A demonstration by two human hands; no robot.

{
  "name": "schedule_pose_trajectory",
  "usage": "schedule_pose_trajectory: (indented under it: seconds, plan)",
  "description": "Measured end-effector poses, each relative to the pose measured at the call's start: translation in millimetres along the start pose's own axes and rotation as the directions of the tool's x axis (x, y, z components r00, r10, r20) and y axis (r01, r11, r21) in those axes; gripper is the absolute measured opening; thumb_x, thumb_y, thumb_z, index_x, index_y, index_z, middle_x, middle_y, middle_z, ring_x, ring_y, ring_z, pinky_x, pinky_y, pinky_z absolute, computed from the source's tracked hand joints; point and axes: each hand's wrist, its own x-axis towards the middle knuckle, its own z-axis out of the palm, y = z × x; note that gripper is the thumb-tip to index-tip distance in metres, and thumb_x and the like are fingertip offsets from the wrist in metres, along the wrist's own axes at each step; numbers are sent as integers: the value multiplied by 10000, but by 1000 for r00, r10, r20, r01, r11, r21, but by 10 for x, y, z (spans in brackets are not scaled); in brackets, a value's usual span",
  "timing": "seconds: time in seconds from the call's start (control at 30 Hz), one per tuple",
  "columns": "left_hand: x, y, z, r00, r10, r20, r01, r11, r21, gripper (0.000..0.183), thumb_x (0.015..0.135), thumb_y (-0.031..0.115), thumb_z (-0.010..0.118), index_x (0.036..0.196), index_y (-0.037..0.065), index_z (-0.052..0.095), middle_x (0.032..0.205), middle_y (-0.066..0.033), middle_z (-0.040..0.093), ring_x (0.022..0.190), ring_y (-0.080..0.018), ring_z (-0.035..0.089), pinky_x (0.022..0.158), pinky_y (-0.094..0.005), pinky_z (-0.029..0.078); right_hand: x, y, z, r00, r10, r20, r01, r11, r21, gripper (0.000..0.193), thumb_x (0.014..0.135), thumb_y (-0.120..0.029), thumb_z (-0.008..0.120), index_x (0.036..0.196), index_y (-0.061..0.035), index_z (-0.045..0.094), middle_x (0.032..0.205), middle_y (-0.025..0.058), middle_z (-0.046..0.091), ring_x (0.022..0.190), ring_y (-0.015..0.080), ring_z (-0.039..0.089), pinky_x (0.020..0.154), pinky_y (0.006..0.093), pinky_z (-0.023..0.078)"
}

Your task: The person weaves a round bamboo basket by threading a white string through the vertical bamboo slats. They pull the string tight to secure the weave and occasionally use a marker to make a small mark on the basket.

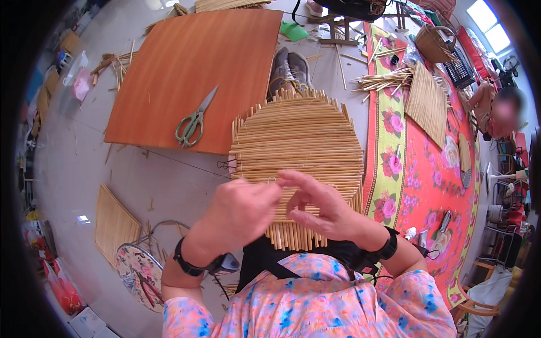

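A panel of straw-coloured reed stalks [298, 138], laid side by side with an arched far edge, rests on my lap. Over its near part, my left hand [239, 205] has its fingers pinched together, slightly blurred. A thin pale thread [271, 179] loops at those fingertips; how they grip it is partly hidden. Close beside it, my right hand [324, 208] holds its thumb and fingers apart, with nothing visible between them. A binder clip [227, 164] grips the panel's left edge over a small pink piece.
An orange-brown board [186, 79] carries green-handled scissors [194, 125]. A floral stool [138, 273] and another reed panel [115, 225] are at left. On the red floral cloth [420, 186] at right lie loose stalks [386, 81] and a reed panel [428, 104]. A person [496, 110] sits far right.
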Motion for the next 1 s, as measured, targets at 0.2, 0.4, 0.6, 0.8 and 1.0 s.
schedule_pose_trajectory:
  seconds: [0.2, 0.4, 0.6, 0.8, 1.0]
  plan:
    - [191, 93, 3, 996, 85, 22, -85, 996, 17, 92, 793, 58, 703, 834, 73, 622, 729, -61, 640, 647, -268, 629, 599, -369, 462, -136, 57, -145, 966, 247, 79, -259, 940, 222, 308, 1017, -80, 573, 1309, 15, 549, 958, -20, 613, 830, 38, 548, 717, 229, 480]
    - [267, -77, -167, 990, 89, -108, -69, 982, 175, 94, 794, 25, 704, 838, 69, 634, 735, -79, 639, 629, -292, 602, 608, -386, 458, -116, 122, -446, 976, 218, -2, -218, 974, -65, 237, 991, -97, 607, 1212, -11, 624, 861, 1, 646, 741, 43, 555, 650, 240, 476]
    - [246, -37, -447, 968, -55, -245, 84, 990, 110, 114, 815, 22, 706, 859, 71, 613, 728, -82, 621, 668, -301, 601, 606, -395, 462, 97, 101, -395, 991, 122, -55, -127, 987, -103, 301, 953, -62, 633, 1249, -37, 582, 944, 18, 679, 773, 82, 619, 685, 246, 506]
    - [-112, -193, -714, 842, -405, -357, 284, 895, -345, 30, 931, 23, 593, 955, 21, 612, 763, 43, 571, 705, -3, 498, 608, -187, 381, 97, 139, -552, 977, 117, -178, -116, 993, 12, 229, 987, -42, 591, 1212, -6, 620, 1077, 33, 687, 837, 63, 626, 759, 224, 515]
    - [-1444, -1050, -1192, 746, -515, -423, 657, 464, 594, 115, 934, 150, 594, 1001, 60, 623, 855, -128, 709, 757, -325, 683, 660, -396, 514, -207, 181, -871, 960, 165, -225, -189, 977, -93, 204, 1004, -96, 583, 1168, 15, 632, 1052, 21, 676, 829, 76, 610, 771, 224, 502]
